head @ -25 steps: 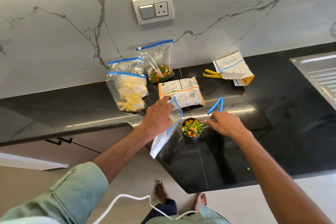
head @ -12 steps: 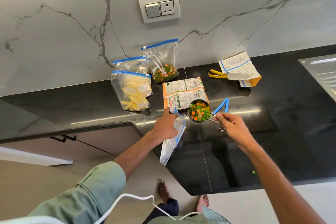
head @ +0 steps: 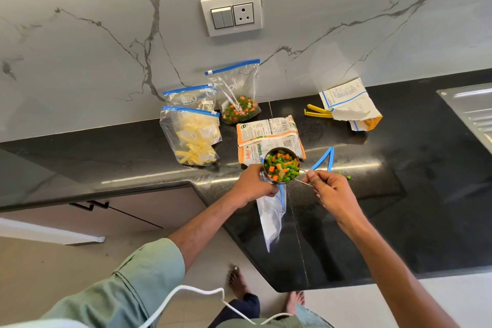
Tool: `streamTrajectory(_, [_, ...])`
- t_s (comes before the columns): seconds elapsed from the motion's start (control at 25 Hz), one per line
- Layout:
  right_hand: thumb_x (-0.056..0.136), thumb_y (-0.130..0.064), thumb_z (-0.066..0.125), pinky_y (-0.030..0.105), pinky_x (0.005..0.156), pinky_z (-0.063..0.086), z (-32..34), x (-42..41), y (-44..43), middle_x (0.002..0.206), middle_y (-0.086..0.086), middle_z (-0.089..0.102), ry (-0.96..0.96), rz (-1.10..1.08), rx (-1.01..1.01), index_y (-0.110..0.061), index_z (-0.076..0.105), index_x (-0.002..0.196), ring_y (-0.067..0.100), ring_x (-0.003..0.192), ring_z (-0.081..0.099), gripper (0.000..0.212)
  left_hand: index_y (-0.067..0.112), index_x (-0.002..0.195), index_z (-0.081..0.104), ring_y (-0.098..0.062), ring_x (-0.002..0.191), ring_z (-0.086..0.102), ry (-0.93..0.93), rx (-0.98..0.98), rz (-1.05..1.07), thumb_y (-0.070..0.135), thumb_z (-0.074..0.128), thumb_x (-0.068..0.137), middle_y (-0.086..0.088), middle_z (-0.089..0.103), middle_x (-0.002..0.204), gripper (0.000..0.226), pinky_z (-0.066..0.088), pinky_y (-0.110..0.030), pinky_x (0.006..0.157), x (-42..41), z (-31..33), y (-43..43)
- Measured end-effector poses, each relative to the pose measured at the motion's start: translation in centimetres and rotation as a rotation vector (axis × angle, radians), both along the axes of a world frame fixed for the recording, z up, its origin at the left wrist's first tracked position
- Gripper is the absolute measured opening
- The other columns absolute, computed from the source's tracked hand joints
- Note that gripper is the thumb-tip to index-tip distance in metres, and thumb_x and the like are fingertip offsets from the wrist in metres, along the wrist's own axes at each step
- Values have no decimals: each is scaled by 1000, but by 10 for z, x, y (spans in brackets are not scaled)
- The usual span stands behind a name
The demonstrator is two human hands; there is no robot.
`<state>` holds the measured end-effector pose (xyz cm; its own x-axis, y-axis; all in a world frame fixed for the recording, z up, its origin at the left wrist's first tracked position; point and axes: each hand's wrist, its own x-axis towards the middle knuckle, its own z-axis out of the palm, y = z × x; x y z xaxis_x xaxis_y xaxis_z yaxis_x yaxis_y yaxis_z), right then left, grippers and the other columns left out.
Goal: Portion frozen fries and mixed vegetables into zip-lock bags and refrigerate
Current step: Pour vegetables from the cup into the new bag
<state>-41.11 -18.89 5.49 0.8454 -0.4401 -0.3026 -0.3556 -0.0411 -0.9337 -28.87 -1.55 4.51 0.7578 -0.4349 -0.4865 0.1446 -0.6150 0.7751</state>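
The right hand (head: 331, 193) pinched the handle of a steel cup (head: 281, 166) heaped with mixed vegetables. The left hand (head: 253, 186) gripped an empty zip-lock bag (head: 271, 217) at its mouth, just under the cup, above the black counter (head: 399, 221).

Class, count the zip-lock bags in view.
4. Front fries bag on the counter; second bag behind it; vegetable bag against the wall; hanging bag gripped by the left hand. Others may be hidden.

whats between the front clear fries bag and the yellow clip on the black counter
The orange-and-white printed vegetable packet lies flat between them, in the head view.
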Motion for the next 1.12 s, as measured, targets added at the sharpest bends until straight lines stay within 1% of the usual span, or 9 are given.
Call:
streamTrajectory(0.12, [106,-25,58,17,61,36,4,-2,0,55,-24,60,-11,5,-72,-13,78,95,-9,55,55,26,13,128,60,-17,108,63,-40,35,-30,4,84,72,-1,62,124,62,64,-31,78,0,1,-1])
streamTrajectory(0.2, [106,-26,59,19,62,36,4,-3,-2,55,-23,61,-14,-19,-56,-13,79,95,-6,55,54,27,12,125,60,-14,103,61,-95,51,-67,4,85,71,1,61,117,59,60,-25,74,-1,5,-2])
streamTrajectory(0.28, [106,-29,58,19,58,36,4,-3,-4,53,-19,59,-17,-49,23,-14,79,97,0,52,49,27,8,118,63,-13,94,58,-135,74,-98,4,85,72,2,58,105,51,55,-24,70,-2,6,-4])
streamTrajectory(0.4, [106,-31,57,19,50,35,6,-5,-2,53,-13,53,-24,-35,103,-15,78,97,4,51,42,28,13,105,65,-16,97,59,-133,51,-56,4,82,75,0,62,102,36,56,-30,77,-2,3,-11])
streamTrajectory(0.6, [108,-29,53,22,50,40,7,-6,-2,58,-4,55,17,-71,141,-12,76,97,9,53,50,30,21,91,72,-20,98,64,-139,-32,55,13,83,80,2,69,95,18,56,-35,82,-4,-11,-19])
streamTrajectory(0.76, [108,-32,53,22,54,47,6,-9,-7,66,-1,66,57,-62,90,-14,75,98,13,62,61,30,26,96,65,-17,107,59,39,-116,52,2,81,74,1,63,111,36,55,-43,94,-5,-2,-23])
streamTrajectory(0.88, [109,-29,52,20,52,47,7,-11,-7,66,1,68,37,-70,28,-15,74,94,11,61,62,29,17,97,62,-15,96,59,184,-250,22,2,72,79,-5,61,109,25,56,-34,80,-4,7,-24])
streamTrajectory(1.0, [110,-26,52,16,52,46,8,-11,-7,68,2,70,20,-94,-27,-17,73,93,8,60,62,29,12,103,60,-16,98,58,400,-452,67,21,66,81,-9,59,108,25,52,-23,66,-1,11,-22])
streamTrajectory(1.12, [110,-26,52,17,52,46,7,-11,-7,70,4,71,24,-92,-42,-17,73,93,9,61,62,29,20,109,59,-15,96,60,378,-399,129,30,57,99,-7,61,109,14,52,-23,66,0,14,-26])
